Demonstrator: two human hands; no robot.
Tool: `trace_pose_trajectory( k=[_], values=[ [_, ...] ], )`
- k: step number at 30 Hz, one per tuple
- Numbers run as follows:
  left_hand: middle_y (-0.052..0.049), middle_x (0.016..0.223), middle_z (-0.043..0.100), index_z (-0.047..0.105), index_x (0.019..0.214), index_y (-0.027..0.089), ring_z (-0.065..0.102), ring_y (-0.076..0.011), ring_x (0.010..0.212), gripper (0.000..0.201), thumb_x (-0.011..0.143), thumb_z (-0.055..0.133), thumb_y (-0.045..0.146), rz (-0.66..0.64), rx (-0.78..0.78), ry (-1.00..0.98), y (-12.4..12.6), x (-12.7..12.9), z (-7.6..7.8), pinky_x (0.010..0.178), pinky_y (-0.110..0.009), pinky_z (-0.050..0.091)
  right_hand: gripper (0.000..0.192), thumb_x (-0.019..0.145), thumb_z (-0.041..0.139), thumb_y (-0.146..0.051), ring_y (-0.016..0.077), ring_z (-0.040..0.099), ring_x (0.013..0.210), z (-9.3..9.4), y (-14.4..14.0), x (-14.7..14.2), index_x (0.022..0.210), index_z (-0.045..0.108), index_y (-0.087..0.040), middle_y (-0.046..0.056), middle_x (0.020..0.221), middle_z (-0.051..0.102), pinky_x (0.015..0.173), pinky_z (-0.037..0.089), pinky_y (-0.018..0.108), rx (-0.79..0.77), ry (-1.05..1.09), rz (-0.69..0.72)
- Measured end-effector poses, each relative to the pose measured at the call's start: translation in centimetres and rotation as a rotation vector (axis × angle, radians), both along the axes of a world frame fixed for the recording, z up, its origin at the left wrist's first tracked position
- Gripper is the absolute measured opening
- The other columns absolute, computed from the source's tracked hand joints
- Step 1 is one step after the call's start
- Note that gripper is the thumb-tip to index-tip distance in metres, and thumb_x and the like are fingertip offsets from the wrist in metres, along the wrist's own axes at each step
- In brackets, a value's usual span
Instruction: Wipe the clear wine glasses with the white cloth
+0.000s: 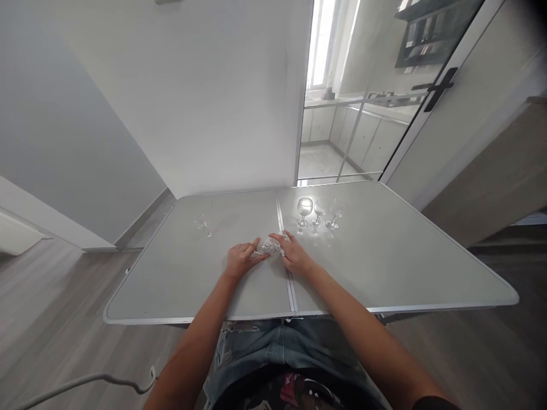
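Close to the table's centre seam, my left hand (243, 259) is closed around one end of a clear glass (261, 247). My right hand (294, 254) grips a crumpled white cloth (272, 245) pressed against that glass, possibly a paper tissue. The cloth and fingers hide much of the glass, so its full shape does not show. Beyond my right hand stand three upright stemmed glasses: a round-bowled wine glass (305, 206), a second stemmed glass (317, 212) and a third stemmed glass (334, 215). Another clear glass (204, 225), hard to make out, is at the left.
The pale grey folding table (384, 262) has a metal rim and a metal seam (279, 210) across its middle. Behind it rise a white wall (222, 114) and a glass door with a black handle (440, 89). A cable (98, 377) hangs at lower left.
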State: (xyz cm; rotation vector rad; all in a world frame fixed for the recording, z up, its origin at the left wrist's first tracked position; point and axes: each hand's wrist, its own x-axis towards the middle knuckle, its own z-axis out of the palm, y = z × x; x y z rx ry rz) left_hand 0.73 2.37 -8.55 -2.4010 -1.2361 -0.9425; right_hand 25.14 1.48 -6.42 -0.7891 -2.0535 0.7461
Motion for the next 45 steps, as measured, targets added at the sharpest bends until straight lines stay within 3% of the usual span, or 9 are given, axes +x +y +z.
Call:
trace_pose_trajectory(
  k=[4,8,16,24,28,32,38,42,45],
  values=[
    [-0.003,0.068,0.072,0.070,0.120,0.024,0.066,-0.0140,0.061,0.048,0.084,0.069,0.057,-0.009,-0.010,-0.016,0.1,0.4,0.0,0.059,-0.024,0.042,0.083,0.079,0.048,-0.010,0.0197,0.058,0.096,0.0,-0.2,-0.8,0.156,0.025,-0.030,0.005,0.109,0.061,0.096,0.046,0.042,-0.304,0.264,-0.069],
    [-0.002,0.069,0.072,0.071,0.117,0.023,0.065,-0.0129,0.059,0.051,0.083,0.067,0.061,-0.051,-0.072,-0.062,-0.1,0.4,0.3,0.058,-0.023,0.042,0.095,0.075,0.051,-0.011,0.0160,0.056,0.079,0.1,0.0,-0.6,0.160,0.014,-0.029,0.002,0.097,0.060,0.079,0.050,0.032,-0.508,0.357,0.032],
    [-0.003,0.073,0.074,0.071,0.116,0.022,0.067,-0.0131,0.061,0.053,0.081,0.070,0.062,-0.062,-0.054,-0.066,-0.1,0.2,-0.2,0.059,-0.023,0.043,0.082,0.078,0.049,-0.008,0.0229,0.057,0.102,0.1,0.0,0.5,0.156,0.029,-0.026,0.004,0.103,0.065,0.112,0.032,0.052,-0.075,-0.029,0.029],
    [-0.003,0.066,0.071,0.073,0.115,0.022,0.064,-0.0134,0.057,0.050,0.084,0.066,0.061,0.002,-0.030,-0.067,0.1,0.8,0.4,0.056,-0.024,0.040,0.100,0.074,0.050,-0.011,0.0156,0.055,0.082,0.2,-0.1,-0.5,0.161,0.006,-0.032,0.001,0.100,0.059,0.081,0.048,0.031,-0.513,0.444,0.038],
    [-0.004,0.069,0.072,0.073,0.113,0.024,0.065,-0.0142,0.060,0.052,0.081,0.068,0.064,-0.017,-0.079,-0.026,-0.3,0.7,0.0,0.057,-0.024,0.040,0.093,0.075,0.050,-0.009,0.0167,0.053,0.082,0.1,0.3,0.5,0.160,0.016,-0.027,0.001,0.094,0.057,0.087,0.045,0.035,-0.341,0.198,0.104],
    [-0.005,0.072,0.073,0.072,0.116,0.024,0.067,-0.0152,0.063,0.052,0.081,0.068,0.063,-0.009,-0.093,-0.007,-0.4,0.9,-0.3,0.058,-0.024,0.041,0.084,0.076,0.051,-0.008,0.0206,0.052,0.087,0.0,0.2,0.7,0.156,0.031,-0.023,0.002,0.088,0.058,0.097,0.042,0.043,-0.127,0.032,-0.019],
    [-0.003,0.067,0.071,0.071,0.117,0.022,0.065,-0.0140,0.059,0.051,0.084,0.067,0.060,0.031,-0.062,-0.067,-0.2,1.1,0.2,0.058,-0.024,0.041,0.093,0.076,0.050,-0.010,0.0182,0.056,0.089,0.2,-0.2,-0.9,0.160,0.014,-0.030,0.003,0.102,0.060,0.090,0.046,0.036,-0.378,0.372,-0.003],
    [-0.003,0.070,0.072,0.072,0.115,0.022,0.066,-0.0134,0.060,0.051,0.084,0.066,0.063,-0.011,-0.107,-0.089,-0.4,1.0,0.4,0.058,-0.023,0.041,0.091,0.073,0.053,-0.011,0.0155,0.053,0.077,0.6,0.3,-0.7,0.158,0.024,-0.027,0.001,0.092,0.060,0.077,0.047,0.029,-0.474,0.388,0.089],
    [-0.003,0.073,0.074,0.071,0.116,0.022,0.067,-0.0138,0.062,0.053,0.082,0.067,0.063,-0.049,-0.131,-0.087,-0.5,1.0,0.2,0.058,-0.024,0.042,0.080,0.073,0.054,-0.012,0.0185,0.054,0.084,0.4,0.7,-0.1,0.151,0.040,-0.025,0.003,0.095,0.062,0.082,0.048,0.034,-0.369,0.258,0.082]
  ],
)
